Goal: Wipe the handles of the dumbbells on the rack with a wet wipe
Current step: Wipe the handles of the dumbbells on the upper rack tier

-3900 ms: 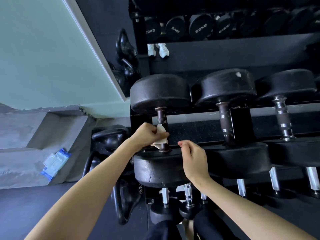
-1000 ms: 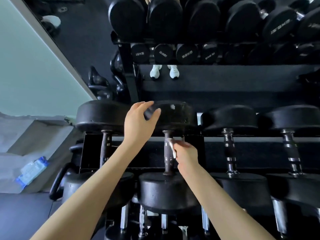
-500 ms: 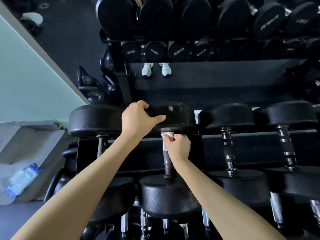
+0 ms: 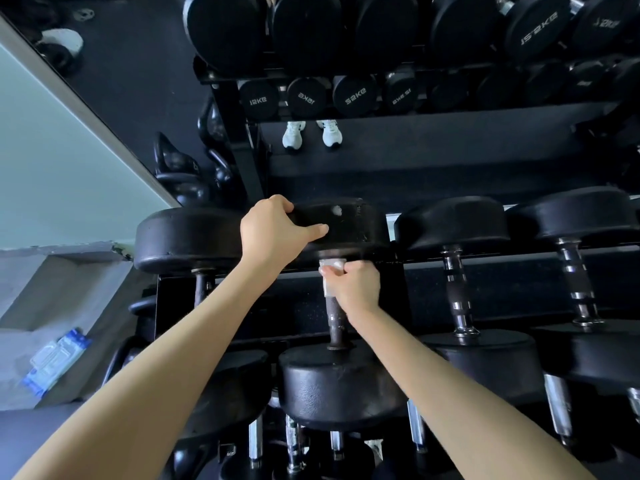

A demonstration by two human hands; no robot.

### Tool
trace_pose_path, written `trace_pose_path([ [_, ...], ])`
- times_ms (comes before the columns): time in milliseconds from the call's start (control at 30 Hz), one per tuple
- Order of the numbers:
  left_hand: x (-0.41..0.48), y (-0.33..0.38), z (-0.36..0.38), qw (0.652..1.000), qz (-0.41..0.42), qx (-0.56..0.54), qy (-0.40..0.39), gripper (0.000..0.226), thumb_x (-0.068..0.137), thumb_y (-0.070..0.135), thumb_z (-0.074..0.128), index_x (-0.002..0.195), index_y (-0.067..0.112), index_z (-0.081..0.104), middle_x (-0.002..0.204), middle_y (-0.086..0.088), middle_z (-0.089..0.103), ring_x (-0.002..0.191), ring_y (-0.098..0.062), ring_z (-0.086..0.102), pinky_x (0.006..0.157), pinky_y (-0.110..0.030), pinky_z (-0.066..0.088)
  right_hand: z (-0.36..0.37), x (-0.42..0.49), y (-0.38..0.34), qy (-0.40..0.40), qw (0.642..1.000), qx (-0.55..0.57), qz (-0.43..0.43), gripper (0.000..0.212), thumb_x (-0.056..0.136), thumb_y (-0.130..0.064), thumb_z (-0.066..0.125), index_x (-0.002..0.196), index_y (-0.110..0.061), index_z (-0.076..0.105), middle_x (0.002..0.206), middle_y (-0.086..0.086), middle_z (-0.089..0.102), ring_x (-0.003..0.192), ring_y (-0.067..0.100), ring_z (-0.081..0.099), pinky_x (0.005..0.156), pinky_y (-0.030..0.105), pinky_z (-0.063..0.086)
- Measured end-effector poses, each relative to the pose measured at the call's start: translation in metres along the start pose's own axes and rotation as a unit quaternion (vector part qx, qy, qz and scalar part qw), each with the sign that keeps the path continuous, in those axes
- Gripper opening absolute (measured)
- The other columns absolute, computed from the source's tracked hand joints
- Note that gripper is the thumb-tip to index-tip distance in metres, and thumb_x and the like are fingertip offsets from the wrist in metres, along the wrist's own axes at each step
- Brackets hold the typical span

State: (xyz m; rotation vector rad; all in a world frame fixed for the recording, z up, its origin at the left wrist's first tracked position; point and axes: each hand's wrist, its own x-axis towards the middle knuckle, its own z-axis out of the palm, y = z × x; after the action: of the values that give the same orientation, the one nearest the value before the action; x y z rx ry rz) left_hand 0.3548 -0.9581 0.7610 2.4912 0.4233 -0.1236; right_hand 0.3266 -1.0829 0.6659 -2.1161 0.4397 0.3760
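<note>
Nearest me is the dumbbell [image 4: 341,386], lying on the rack [image 4: 502,268], 2nd from left in its row, with 1 rubber head toward me. Its handle [image 4: 335,317] runs away from me; it is dark knurled metal, bare on the near part. My right hand [image 4: 355,287] is curled round the far end of the handle, pinching the wet wipe [image 4: 331,266] against the metal just under the far head. My left hand [image 4: 273,233] grips that far head, fingers hooked over the rim, thumb laid on the face.

I judge the dumbbell heavy and rigid (it might roll, though), so I'd brace the head. The wipe looks thin, limp and damp, and would likely bunch on the knurling, so wrap it fully round. Beyond is an upper tier [image 4: 346,32] of more weights.
</note>
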Motion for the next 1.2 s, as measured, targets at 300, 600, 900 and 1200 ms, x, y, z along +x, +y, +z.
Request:
trace_pose_path([
  [300,-0.002,-0.002,0.002,1.000,0.002,-0.004,0.004,0.064,0.073,0.051,0.073,0.121,0.012,0.056,0.116,-0.001,0.061,0.104,-0.017,0.055,0.078,-0.022,0.035,-0.006,0.004,0.006,-0.031,0.990,0.132,0.040,0.030,0.082,-0.031,0.071,0.072,-0.003,0.069,0.067,0.007,0.063,0.068,0.019,0.057,0.062,0.027,0.043],
  [600,-0.002,-0.003,0.003,0.999,-0.013,-0.045,0.017,0.066,0.069,0.049,0.078,0.121,0.013,0.058,0.118,0.000,0.061,0.107,-0.017,0.057,0.082,-0.023,0.040,-0.022,0.016,0.018,-0.220,0.895,0.356,0.155,0.010,0.087,-0.018,0.064,0.085,-0.008,0.065,0.073,0.000,0.070,0.061,0.008,0.067,0.054,0.021,0.054],
  [900,-0.003,-0.003,0.003,0.998,-0.017,-0.052,0.018,0.067,0.068,0.050,0.078,0.120,0.013,0.058,0.116,0.001,0.061,0.105,-0.015,0.056,0.079,-0.023,0.039,-0.030,-0.010,0.051,-0.261,0.965,0.013,0.010,0.050,0.071,-0.022,0.082,0.048,-0.012,0.038,0.055,0.002,0.035,0.053,0.013,0.033,0.051,0.023,0.024],
  [1200,0.000,0.001,-0.001,1.000,-0.006,-0.030,0.003,0.065,0.068,0.049,0.078,0.116,0.010,0.057,0.109,0.002,0.059,0.094,-0.011,0.050,0.077,-0.023,0.037,-0.034,-0.016,0.039,-0.276,0.948,-0.157,-0.032,0.048,0.071,-0.020,0.081,0.045,-0.012,0.042,0.050,-0.003,0.041,0.054,0.010,0.044,0.055,0.019,0.033],
])
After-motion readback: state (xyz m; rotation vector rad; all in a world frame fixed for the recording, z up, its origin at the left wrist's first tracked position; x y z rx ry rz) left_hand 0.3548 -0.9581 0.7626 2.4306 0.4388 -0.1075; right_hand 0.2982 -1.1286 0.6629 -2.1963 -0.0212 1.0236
